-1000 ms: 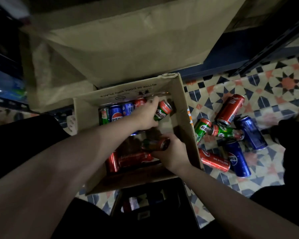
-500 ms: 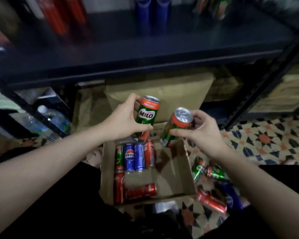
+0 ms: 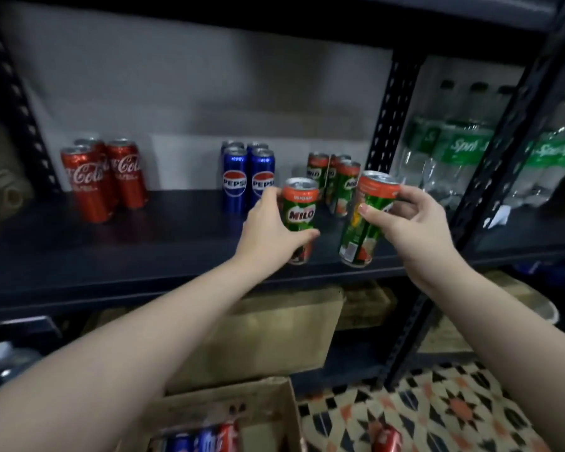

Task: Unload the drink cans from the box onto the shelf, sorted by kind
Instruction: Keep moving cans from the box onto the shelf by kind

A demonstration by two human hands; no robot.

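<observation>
Head view: left hand (image 3: 268, 230) and right hand (image 3: 415, 230) each clamped on a Milo can (image 3: 299, 216), (image 3: 366, 220) over the shelf (image 3: 144, 252) front edge, near the Milo group (image 3: 335, 181). Risk: tilted right can tips on landing, knocking neighbours.

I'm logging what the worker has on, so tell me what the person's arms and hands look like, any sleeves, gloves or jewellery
Both forearms are bare as far as the frame shows: no sleeves or gloves. The left hand and right hand show no rings, and neither wrist carries a watch or band. The one nail in view, on the right thumb, is short and looks unpainted.
</observation>
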